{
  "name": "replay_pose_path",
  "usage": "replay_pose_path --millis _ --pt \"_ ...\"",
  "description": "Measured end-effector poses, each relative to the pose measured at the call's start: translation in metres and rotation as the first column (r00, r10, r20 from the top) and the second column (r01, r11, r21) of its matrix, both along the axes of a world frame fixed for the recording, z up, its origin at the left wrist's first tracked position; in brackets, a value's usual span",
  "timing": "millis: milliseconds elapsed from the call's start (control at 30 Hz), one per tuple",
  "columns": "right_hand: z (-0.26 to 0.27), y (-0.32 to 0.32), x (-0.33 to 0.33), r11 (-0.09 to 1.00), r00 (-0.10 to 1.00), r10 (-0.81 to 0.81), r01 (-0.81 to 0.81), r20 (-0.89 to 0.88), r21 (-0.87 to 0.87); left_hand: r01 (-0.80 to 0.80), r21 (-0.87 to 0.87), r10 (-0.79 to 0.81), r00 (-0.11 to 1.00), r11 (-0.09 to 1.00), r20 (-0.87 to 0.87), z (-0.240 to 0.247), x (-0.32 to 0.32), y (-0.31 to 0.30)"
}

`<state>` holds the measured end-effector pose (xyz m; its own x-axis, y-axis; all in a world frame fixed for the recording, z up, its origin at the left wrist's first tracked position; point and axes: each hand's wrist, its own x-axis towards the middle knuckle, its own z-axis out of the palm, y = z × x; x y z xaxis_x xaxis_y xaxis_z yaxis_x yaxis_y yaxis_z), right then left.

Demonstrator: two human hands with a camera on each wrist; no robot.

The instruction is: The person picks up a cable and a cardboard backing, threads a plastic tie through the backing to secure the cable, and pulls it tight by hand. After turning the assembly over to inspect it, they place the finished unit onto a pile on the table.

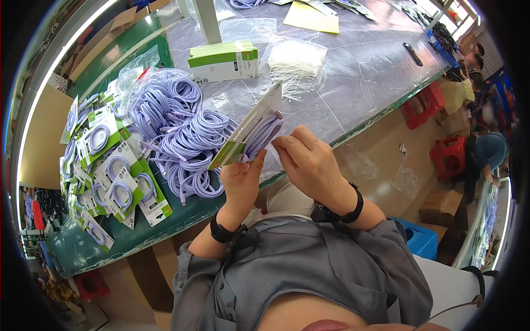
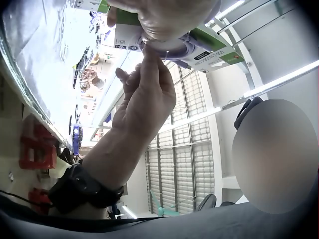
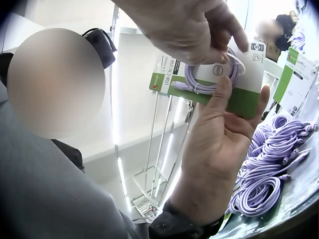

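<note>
My left hand (image 1: 240, 182) holds a white and green printed packaging card (image 1: 266, 106) by its lower edge, thumb on the front. A coiled lilac USB cable (image 1: 262, 135) lies against the card, its plug (image 3: 183, 86) showing in the right wrist view. With thumb and fingertips, my right hand (image 1: 312, 160) pinches a thin white tie (image 3: 240, 60) at the coil. The card is raised and tilted above the table edge. Close to my left hand lies a heap of loose lilac cable coils (image 1: 193, 140).
Carded cables (image 1: 118, 176) pile up at the left on the green table edge. Further back are a row of green and white cards (image 1: 223, 62) and a bundle of white ties (image 1: 295, 60). A phone (image 1: 412, 54) lies at the right, with red stools (image 1: 425, 105) beyond the table.
</note>
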<state>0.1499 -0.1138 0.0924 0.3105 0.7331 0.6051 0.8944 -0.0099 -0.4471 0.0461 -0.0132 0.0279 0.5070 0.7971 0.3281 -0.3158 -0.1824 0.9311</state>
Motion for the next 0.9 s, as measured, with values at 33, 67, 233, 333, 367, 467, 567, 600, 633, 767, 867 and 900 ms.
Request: replay_pose_path --millis 33,67,233,333,367,467,567,600,633,767,867,900 --pt "0.000 0.000 0.000 1.000 1.000 -0.002 0.002 0.001 -0.006 0.002 0.001 -0.002 1.000 1.000 0.000 0.000 0.000 0.000" --pt "0.000 0.000 0.000 1.000 1.000 -0.004 0.004 0.001 -0.012 0.013 -0.007 -0.013 1.000 1.000 -0.008 -0.001 -0.001 0.000" --pt "0.000 0.000 0.000 1.000 1.000 -0.014 0.014 0.005 -0.006 0.016 0.103 -0.014 1.000 0.995 -0.020 0.001 0.000 0.002" --pt "0.000 0.001 -0.001 1.000 1.000 -0.015 0.015 0.005 -0.002 0.001 0.283 0.032 0.993 0.959 -0.112 0.009 -0.004 0.001" --pt "0.000 0.000 -0.002 1.000 1.000 -0.015 0.015 0.003 0.000 0.014 0.236 0.017 0.992 0.972 -0.128 0.004 -0.004 0.002" --pt "-0.001 0.000 0.000 1.000 1.000 -0.011 0.011 0.009 -0.015 0.032 0.249 0.006 0.988 0.968 -0.151 0.001 -0.006 0.004" --pt "-0.001 0.000 -0.001 0.999 1.000 -0.016 0.016 0.009 -0.033 0.018 0.336 0.026 0.992 0.942 -0.126 0.008 -0.005 0.003" --pt "-0.001 -0.001 -0.001 0.999 1.000 -0.017 0.017 0.009 -0.031 -0.007 0.364 0.043 0.995 0.931 -0.090 0.010 -0.004 0.001" --pt "0.000 -0.001 -0.002 0.999 1.000 -0.018 0.019 0.014 -0.029 -0.007 0.365 0.043 0.995 0.931 -0.089 0.008 -0.003 0.002" --pt "0.000 0.000 -0.004 1.000 1.000 -0.021 0.021 0.006 0.011 0.002 0.405 0.014 0.999 0.914 -0.038 0.002 -0.002 0.004" --pt "0.000 -0.002 -0.005 1.000 1.000 -0.011 0.011 -0.015 -0.010 -0.004 0.485 0.033 0.998 0.875 -0.052 0.008 -0.004 0.004" --pt "-0.001 -0.003 -0.005 1.000 1.000 -0.008 0.007 -0.013 -0.010 -0.005 0.553 0.043 0.998 0.833 -0.055 0.014 -0.006 0.005"
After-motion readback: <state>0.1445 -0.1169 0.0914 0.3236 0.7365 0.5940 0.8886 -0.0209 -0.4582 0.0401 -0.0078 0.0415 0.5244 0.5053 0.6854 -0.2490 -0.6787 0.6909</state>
